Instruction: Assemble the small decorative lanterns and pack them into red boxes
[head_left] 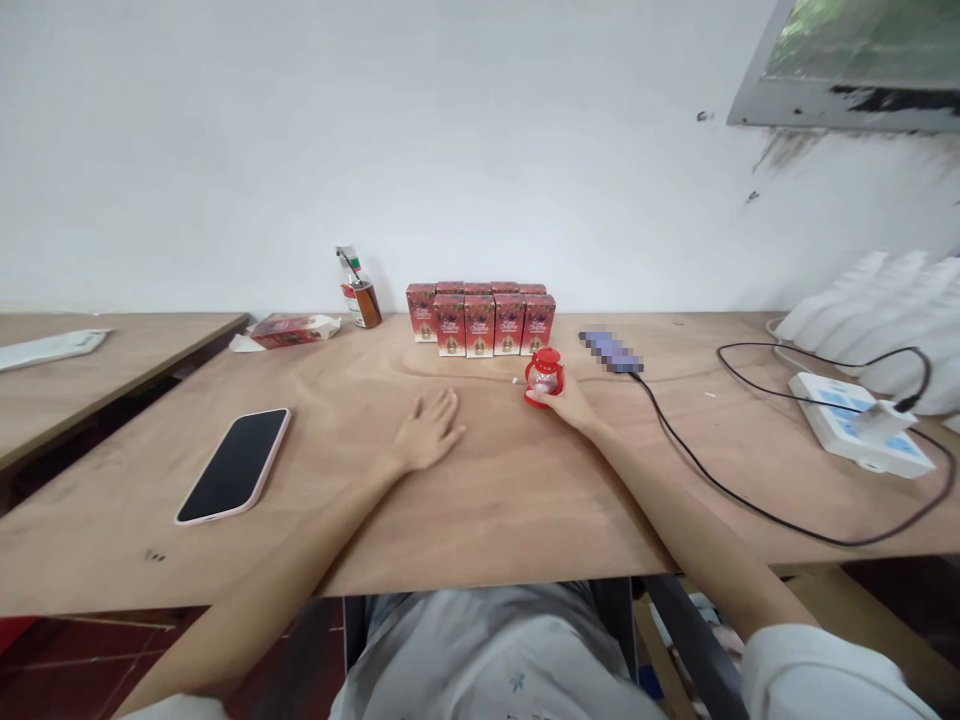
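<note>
My right hand (568,402) is closed around the lower part of a small red lantern (544,373) with a clear middle, which stands upright at the table's centre right. My left hand (429,432) lies flat on the wooden table (495,520), fingers spread and nothing in it. Behind both hands, several small red printed boxes (480,325) stand upright in two rows near the wall. The lantern is just in front of the right end of these boxes, apart from them.
A phone in a pink case (235,466) lies at the left. Behind it are an opened red box (289,330) and a bottle (361,295). To the right are a phone (611,351) on a black cable (701,475), a power strip (859,425) and white wrapped items (885,320).
</note>
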